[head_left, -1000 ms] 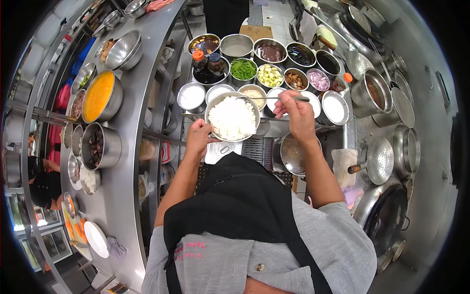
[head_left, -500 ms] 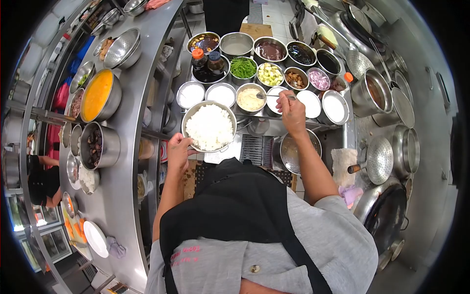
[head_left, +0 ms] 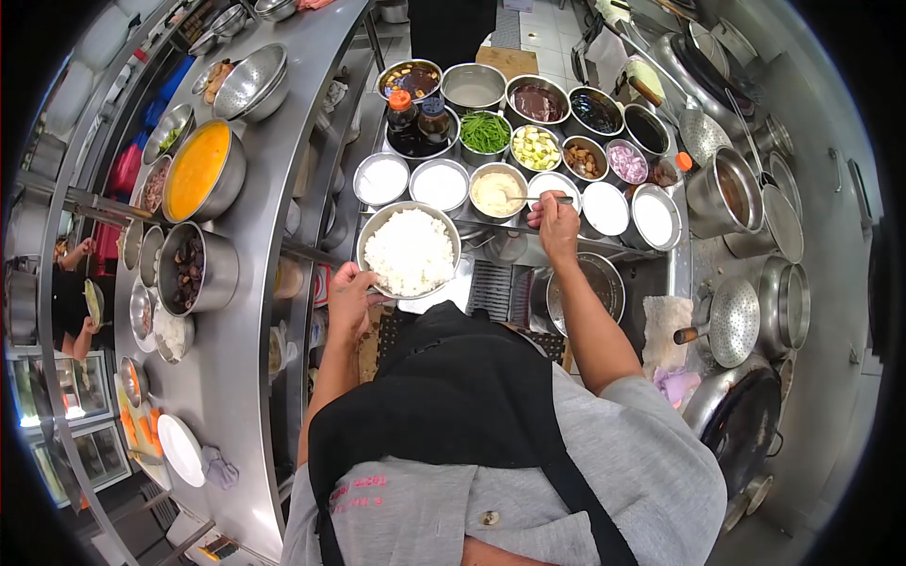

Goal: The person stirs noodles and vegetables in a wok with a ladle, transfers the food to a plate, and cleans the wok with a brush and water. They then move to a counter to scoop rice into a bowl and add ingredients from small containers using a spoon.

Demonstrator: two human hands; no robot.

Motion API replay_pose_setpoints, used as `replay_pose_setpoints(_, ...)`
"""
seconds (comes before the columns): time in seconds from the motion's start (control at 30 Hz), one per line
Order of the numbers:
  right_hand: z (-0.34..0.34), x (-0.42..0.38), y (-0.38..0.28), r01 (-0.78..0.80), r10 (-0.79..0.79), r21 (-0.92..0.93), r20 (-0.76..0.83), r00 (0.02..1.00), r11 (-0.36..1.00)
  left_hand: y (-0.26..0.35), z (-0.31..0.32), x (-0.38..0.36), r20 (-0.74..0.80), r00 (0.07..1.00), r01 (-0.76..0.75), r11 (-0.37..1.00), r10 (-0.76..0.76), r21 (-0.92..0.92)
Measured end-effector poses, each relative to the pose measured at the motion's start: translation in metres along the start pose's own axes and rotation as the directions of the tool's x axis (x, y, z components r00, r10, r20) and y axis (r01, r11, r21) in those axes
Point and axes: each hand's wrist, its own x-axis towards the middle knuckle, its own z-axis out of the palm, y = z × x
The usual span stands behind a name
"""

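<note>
My left hand [head_left: 351, 294] grips the rim of a metal bowl [head_left: 366, 259] heaped with white rice [head_left: 411, 251]. My right hand [head_left: 556, 224] is closed round the handle of a spoon [head_left: 552, 199]. The spoon's bowl end dips into a container of pale yellow minced seasoning [head_left: 496, 192]. Beside that container are tubs of white powder [head_left: 440, 183] to the left and more white tubs [head_left: 605, 208] to the right. Behind them stand chopped green vegetable [head_left: 485, 132] and diced yellow-green pieces [head_left: 535, 147].
Dark sauces [head_left: 538, 101] and two bottles [head_left: 433, 120] stand farther back. At right are pots [head_left: 723, 189], a perforated ladle [head_left: 734, 321] and a wok [head_left: 746, 415]. The left steel counter [head_left: 236, 368] holds orange liquid [head_left: 197, 169] and a white plate [head_left: 180, 450]. Another person's hand [head_left: 92, 325] shows far left.
My right hand has lowered the spoon into the pale yellow seasoning. The view has shifted slightly. The other person at far left now holds something greenish.
</note>
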Motion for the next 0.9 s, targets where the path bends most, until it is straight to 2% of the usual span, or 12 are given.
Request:
replay_pose_setpoints(0.17, -0.007, 0.011, 0.017, -0.078, 0.086, 0.217, -0.028, 0.996, 0.973, 0.002, 0.003, 0.002, 0.01, 1.0, -0.008, 1.0, 0.008, 0.005)
replay_pose_setpoints(0.57, -0.02, 0.014, 0.0, -0.114, 0.126, 0.318, -0.017, 0.992, 0.941, 0.007, 0.014, 0.011, -0.011, 1.0, -0.008, 0.998, 0.008, 0.055)
replay_pose_setpoints(0.9, -0.026, -0.022, -0.083, -0.105, 0.023, 0.391, 0.211, 0.977, 0.914, 0.01, 0.034, 0.031, -0.002, 1.0, -0.029, 1.0, 0.029, -0.006)
